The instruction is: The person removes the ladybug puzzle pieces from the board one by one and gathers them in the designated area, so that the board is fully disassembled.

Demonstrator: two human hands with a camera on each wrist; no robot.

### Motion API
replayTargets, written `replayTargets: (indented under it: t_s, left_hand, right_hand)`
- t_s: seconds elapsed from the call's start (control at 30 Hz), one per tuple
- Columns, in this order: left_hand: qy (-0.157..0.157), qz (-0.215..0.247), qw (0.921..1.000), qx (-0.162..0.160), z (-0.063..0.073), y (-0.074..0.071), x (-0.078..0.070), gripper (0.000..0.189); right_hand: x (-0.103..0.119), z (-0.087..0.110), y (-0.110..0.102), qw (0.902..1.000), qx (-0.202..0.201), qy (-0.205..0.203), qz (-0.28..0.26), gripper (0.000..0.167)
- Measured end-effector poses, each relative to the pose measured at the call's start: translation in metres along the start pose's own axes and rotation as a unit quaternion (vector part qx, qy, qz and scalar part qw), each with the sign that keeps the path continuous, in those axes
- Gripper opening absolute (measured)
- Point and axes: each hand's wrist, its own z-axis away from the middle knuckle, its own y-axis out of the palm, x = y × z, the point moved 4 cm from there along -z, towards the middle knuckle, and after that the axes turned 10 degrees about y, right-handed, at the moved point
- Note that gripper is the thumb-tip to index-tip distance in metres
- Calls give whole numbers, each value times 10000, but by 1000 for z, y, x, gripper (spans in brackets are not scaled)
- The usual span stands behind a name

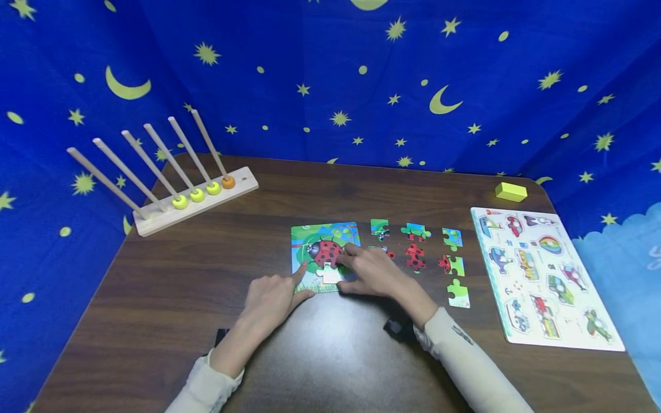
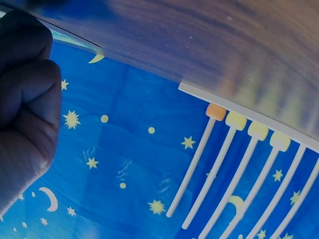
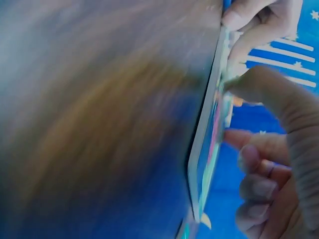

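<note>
A ladybug puzzle board (image 1: 298, 237) lies flat on the table under both hands. A pale, shiny puzzle piece (image 1: 329, 275) sits at its lower middle, its outline with tabs standing out. My right hand (image 1: 374, 271) comes over the board's right part, index finger and thumb bent at that piece's right side. In the right wrist view, thumb and index finger (image 3: 238, 138) meet the board a little apart, the other fingers curled. My left hand (image 1: 271, 301) touches the board's lower left, index finger extended and thumb by the bottom edge. In the left wrist view its curled fingers (image 2: 27, 89) show.
Several loose ladybug puzzle pieces (image 1: 415, 256) lie in columns right of the board. Farther right is a white picture board (image 1: 527, 304) with vehicles, a yellow block (image 1: 511, 192) behind it. A wooden peg stand (image 1: 193, 210) with beads stands at the back left.
</note>
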Motion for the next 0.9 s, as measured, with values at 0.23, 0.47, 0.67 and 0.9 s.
replayTargets:
  t_s: [0.23,0.47,0.67,0.9]
  left_hand:
    - [46,41,10000,-67,-1,0,0,67]
    - [38,107,9999,3,0,1,1,67]
    - [24,214,9997,68,0,-1,3,67]
    - [37,255,9997,29,-2,-1,3,68]
  right_hand:
    - [-19,27,-14,9998,-110,89,-152,45]
    - [-49,65,-29,9974,-31,662,-278,45]
    - [-72,97,-33,9949,-67,1002,-103,45]
    - [-87,120,-31,9909,160,1335,-24,47]
